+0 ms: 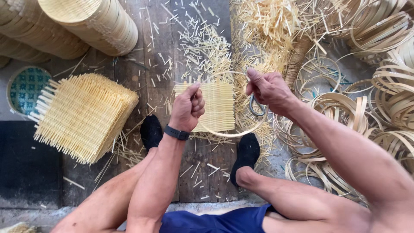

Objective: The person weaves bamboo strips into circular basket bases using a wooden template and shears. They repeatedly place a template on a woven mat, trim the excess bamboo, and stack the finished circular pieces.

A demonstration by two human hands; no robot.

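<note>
A dark wooden plank floor (164,64) is being covered with pale bamboo offcuts (202,47), while stacked woven mats (82,114), round trays (92,21) and coiled hoops (388,90) are being lit evenly.

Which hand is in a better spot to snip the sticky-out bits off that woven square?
Probably the right hand: it holds the scissors beside the woven mat and hoop. The left hand is busy gripping the mat's left edge, steadying it.
</note>
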